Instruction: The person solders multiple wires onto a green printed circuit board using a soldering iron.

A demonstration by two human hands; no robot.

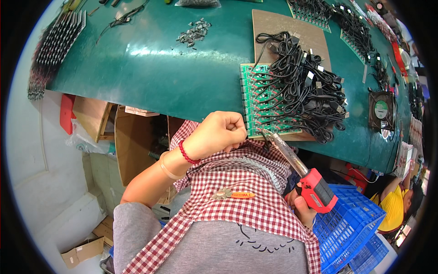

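Observation:
My right hand (303, 209) grips a soldering iron (316, 189) by its red and black handle. The iron's metal barrel slants up and left, and its tip is at the near edge of a green circuit board panel (255, 98). My left hand (218, 131) is closed in a pinch beside the panel's near left corner; whatever its fingers hold is hidden. Rows of small boards make up the panel, with pins along its left side. Black USB cables (305, 86) run from the boards and lie heaped to the right.
Beneath the panel is a brown board (292, 25) on the green table (150, 68). Small loose components (195, 33) lie further back. Stacked panels (57, 45) stand at the far left, a black fan (382, 109) at right. Blue crates (349, 223) are below; another person in yellow (391, 208) is beyond.

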